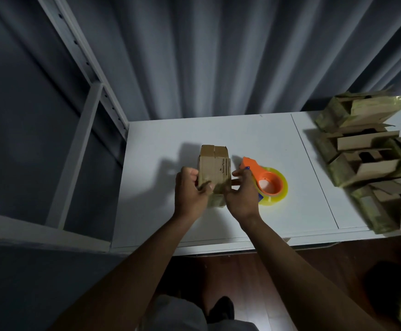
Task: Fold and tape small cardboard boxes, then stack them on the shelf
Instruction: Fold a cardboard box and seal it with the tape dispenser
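A small brown cardboard box [215,167] stands on the white table [254,139], its far end flaps folded shut. My left hand [191,189] grips the box's near left side, thumb on top. My right hand [240,194] holds the near right corner, fingers curled against the side. An orange tape dispenser [265,179] with a clear yellowish roll lies on the table just right of the box, touching my right hand's fingers.
A pile of unfolded and half-folded cardboard boxes [371,161] covers the table's right end. A grey metal shelf frame [80,130] stands left of the table. A curtain [218,56] hangs behind. Dark wooden floor lies below.
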